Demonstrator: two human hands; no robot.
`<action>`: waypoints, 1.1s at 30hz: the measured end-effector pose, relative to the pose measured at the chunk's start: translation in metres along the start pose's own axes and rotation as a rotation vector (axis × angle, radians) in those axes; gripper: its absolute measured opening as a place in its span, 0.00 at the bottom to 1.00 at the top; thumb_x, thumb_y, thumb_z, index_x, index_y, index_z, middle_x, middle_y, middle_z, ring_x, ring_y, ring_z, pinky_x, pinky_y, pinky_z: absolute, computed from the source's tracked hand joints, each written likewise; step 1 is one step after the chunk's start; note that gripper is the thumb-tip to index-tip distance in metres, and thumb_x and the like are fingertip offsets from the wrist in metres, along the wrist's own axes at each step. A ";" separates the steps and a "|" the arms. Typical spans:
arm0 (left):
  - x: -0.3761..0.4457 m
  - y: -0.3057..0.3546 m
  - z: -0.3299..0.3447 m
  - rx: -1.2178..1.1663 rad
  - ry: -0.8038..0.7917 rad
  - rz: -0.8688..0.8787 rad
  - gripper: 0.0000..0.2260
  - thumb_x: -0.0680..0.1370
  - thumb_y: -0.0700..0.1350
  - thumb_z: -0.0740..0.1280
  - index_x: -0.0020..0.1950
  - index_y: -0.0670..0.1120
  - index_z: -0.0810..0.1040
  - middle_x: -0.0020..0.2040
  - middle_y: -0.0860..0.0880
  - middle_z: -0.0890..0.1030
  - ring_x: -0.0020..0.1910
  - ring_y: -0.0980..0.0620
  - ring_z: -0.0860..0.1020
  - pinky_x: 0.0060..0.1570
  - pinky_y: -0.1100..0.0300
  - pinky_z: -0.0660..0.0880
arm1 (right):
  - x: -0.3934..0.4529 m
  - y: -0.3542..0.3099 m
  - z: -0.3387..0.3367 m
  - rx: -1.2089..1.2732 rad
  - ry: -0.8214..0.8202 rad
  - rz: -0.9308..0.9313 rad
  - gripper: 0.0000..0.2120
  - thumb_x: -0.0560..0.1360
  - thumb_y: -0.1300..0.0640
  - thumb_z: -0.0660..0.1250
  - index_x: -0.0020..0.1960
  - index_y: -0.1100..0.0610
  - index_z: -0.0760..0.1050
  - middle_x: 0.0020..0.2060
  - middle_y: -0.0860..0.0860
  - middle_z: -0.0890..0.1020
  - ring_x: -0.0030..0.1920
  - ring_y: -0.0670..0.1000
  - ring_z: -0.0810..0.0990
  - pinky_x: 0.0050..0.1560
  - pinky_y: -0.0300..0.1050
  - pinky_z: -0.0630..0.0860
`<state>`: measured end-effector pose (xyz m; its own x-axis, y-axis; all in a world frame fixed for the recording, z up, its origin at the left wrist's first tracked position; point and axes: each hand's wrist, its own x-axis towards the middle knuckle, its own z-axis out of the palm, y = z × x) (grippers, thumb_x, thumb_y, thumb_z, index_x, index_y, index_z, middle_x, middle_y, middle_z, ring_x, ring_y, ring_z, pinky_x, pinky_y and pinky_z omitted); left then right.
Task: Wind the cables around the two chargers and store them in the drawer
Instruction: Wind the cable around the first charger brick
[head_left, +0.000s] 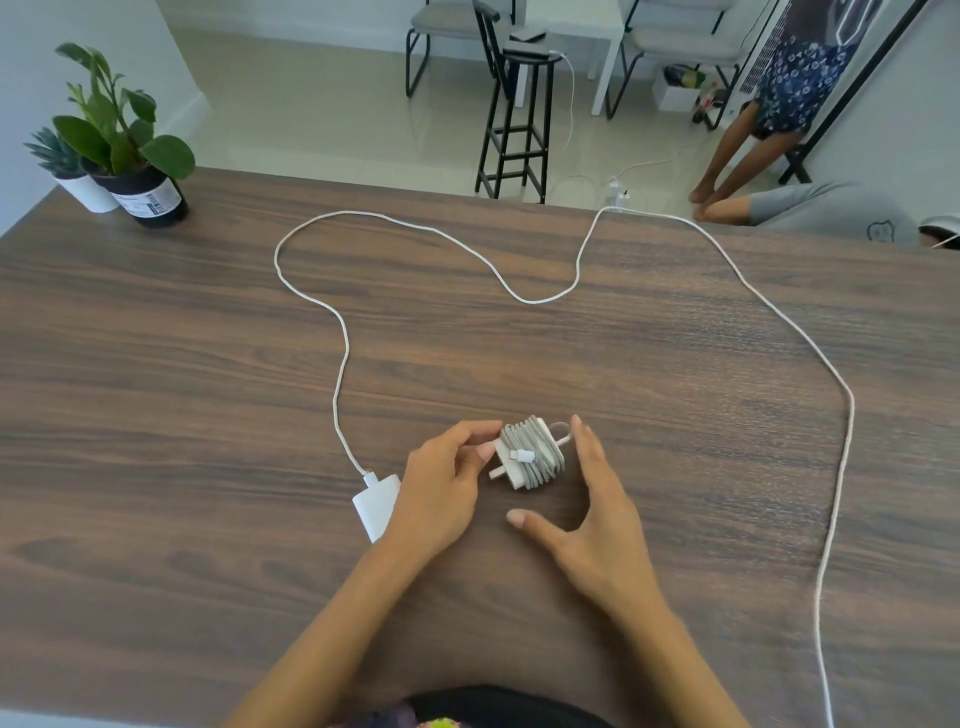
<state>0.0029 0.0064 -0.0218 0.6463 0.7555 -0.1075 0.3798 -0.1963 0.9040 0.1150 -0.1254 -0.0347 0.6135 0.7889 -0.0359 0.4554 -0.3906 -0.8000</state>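
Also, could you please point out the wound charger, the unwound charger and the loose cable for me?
wound charger (531, 456): head view, on the cable coils around its body.
unwound charger (375, 505): head view, on its white body beside the left hand.
loose cable (343, 364): head view, on the stretch leading away from the plug.

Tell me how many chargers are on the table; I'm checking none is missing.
2. A white charger wrapped in grey cable lies between the hands; a plain white charger, cable unwound, lies just left, partly behind the left hand.

Both forearms are bare to the hands (519, 499), no sleeves, rings or watch; dark garment (498, 706) at the waist.
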 end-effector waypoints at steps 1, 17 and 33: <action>-0.004 -0.002 0.001 -0.011 0.013 -0.009 0.12 0.79 0.39 0.64 0.55 0.53 0.80 0.47 0.66 0.80 0.46 0.71 0.77 0.46 0.80 0.68 | -0.006 0.000 0.007 0.003 0.037 0.011 0.49 0.63 0.42 0.76 0.74 0.36 0.48 0.73 0.38 0.60 0.72 0.37 0.57 0.69 0.35 0.56; 0.052 0.011 0.035 -0.034 -0.287 0.170 0.31 0.70 0.28 0.68 0.72 0.45 0.67 0.66 0.51 0.74 0.62 0.60 0.73 0.61 0.73 0.67 | 0.037 0.030 -0.013 -0.053 0.177 -0.059 0.30 0.76 0.62 0.66 0.74 0.49 0.59 0.60 0.45 0.77 0.57 0.44 0.75 0.55 0.27 0.66; 0.123 0.037 0.093 -0.007 -0.271 0.242 0.30 0.73 0.31 0.68 0.74 0.43 0.63 0.71 0.47 0.70 0.70 0.50 0.69 0.70 0.58 0.63 | 0.109 0.064 -0.061 -0.210 0.175 -0.048 0.27 0.80 0.58 0.59 0.76 0.53 0.55 0.62 0.55 0.78 0.56 0.60 0.78 0.48 0.43 0.68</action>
<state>0.1579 0.0341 -0.0404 0.8694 0.4941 0.0052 0.1902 -0.3444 0.9194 0.2508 -0.0933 -0.0534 0.6814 0.7224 0.1177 0.5995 -0.4586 -0.6560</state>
